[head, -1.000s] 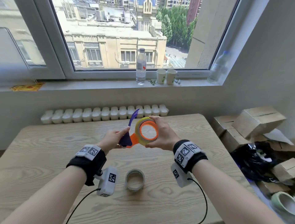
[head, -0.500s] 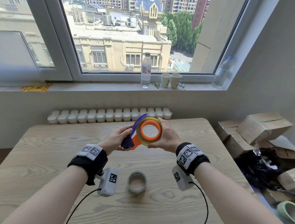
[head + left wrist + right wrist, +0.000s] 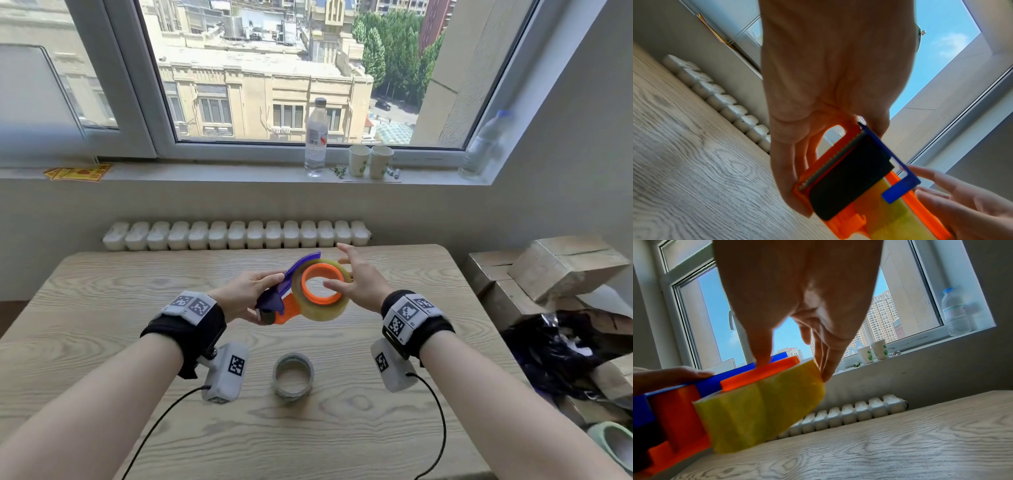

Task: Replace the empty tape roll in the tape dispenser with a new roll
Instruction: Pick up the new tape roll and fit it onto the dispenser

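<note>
My left hand (image 3: 255,296) grips the cutter end of the orange and blue tape dispenser (image 3: 279,308), held above the wooden table (image 3: 102,308). A full yellowish tape roll (image 3: 325,310) sits around the dispenser's orange hub (image 3: 310,274). My right hand (image 3: 347,274) is beside the roll with straight fingers. Its thumb (image 3: 761,347) touches the hub (image 3: 760,373) and its fingers (image 3: 827,358) touch the far edge of the roll (image 3: 760,415). The serrated blade (image 3: 830,160) and black pad (image 3: 849,178) lie by my left fingers (image 3: 789,175). The empty roll (image 3: 293,375) lies flat on the table between my wrists.
A white radiator (image 3: 236,234) runs behind the table's far edge. The windowsill holds a water bottle (image 3: 315,137), two paper cups (image 3: 370,161) and another bottle (image 3: 486,144). Cardboard boxes (image 3: 561,267) and a black bag (image 3: 555,346) crowd the floor right of the table.
The dispenser has tipped flatter, its hub opening now facing more upward. My right hand has loosened from cupping the roll, and its fingers now stretch out straight against it.
</note>
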`<move>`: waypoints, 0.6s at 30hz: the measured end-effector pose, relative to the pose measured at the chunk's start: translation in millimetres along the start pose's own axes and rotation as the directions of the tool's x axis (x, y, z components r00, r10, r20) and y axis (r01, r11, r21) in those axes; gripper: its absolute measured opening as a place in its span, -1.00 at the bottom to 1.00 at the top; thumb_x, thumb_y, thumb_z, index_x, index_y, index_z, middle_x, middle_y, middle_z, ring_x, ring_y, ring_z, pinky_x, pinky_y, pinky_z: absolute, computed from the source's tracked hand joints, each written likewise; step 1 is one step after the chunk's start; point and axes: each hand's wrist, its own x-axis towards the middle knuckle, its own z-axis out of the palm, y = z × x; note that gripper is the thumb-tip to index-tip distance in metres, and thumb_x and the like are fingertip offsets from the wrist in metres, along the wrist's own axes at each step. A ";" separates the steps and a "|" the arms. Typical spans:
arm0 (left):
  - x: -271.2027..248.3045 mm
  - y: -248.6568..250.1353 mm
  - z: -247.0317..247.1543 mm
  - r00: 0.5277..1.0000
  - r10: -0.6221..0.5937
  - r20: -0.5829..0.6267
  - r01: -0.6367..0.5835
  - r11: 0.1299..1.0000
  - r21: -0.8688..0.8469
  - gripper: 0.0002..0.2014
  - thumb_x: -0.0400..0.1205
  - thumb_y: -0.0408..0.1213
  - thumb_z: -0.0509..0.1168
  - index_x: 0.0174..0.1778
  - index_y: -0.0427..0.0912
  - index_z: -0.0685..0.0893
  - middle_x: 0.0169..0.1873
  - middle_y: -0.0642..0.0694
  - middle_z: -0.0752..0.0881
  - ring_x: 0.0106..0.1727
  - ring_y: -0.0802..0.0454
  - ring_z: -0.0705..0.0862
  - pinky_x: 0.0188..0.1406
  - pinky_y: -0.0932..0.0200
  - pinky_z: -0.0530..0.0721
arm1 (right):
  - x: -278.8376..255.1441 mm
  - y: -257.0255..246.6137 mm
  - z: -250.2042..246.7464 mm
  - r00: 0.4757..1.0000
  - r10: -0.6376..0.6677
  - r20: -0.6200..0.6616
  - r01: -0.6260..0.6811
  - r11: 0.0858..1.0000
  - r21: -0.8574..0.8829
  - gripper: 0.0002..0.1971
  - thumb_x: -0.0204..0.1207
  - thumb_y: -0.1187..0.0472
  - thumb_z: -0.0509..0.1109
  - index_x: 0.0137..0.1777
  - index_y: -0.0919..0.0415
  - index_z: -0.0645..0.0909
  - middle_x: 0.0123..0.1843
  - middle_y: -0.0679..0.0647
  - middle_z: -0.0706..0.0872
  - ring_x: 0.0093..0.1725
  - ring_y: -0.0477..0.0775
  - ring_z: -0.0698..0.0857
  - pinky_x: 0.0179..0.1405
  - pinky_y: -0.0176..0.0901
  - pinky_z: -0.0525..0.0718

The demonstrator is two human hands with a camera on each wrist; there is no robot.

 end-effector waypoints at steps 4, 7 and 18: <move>-1.2 -0.6 -0.6 0.998 -0.014 0.064 0.011 0.999 0.046 -0.80 0.67 -0.07 0.19 0.07 0.24 0.71 -0.07 -0.10 0.70 -0.16 -0.05 0.67 0.11 -0.33 0.66 | -0.8 -4.0 -2.2 0.999 -0.035 -0.014 0.033 0.992 -0.124 -0.31 0.46 0.14 0.47 0.56 0.00 0.26 0.41 0.17 0.57 0.33 0.13 0.58 0.30 -0.09 0.46; -2.0 0.2 -0.3 0.993 -0.040 0.115 0.028 0.994 0.106 -0.78 0.65 -0.06 0.22 0.16 0.23 0.69 -0.09 -0.14 0.70 -0.22 -0.05 0.68 -0.01 -0.19 0.72 | -0.7 -3.9 -1.1 0.999 -0.034 0.030 0.039 0.981 -0.190 -0.49 0.46 0.02 0.46 0.42 -0.05 0.49 0.27 0.09 0.69 0.27 0.09 0.63 0.19 -0.13 0.50; -5.6 6.8 -6.0 0.995 -0.102 -0.002 0.102 0.993 -0.051 -0.59 0.63 0.12 0.16 0.05 -0.14 0.69 -0.31 -0.21 0.70 -0.39 -0.03 0.67 -0.21 0.03 0.71 | -2.3 4.7 5.5 0.999 0.001 0.039 0.005 0.988 -0.152 -0.72 0.52 0.14 0.40 0.23 0.10 0.61 0.12 0.16 0.73 0.05 0.13 0.67 0.00 -0.10 0.61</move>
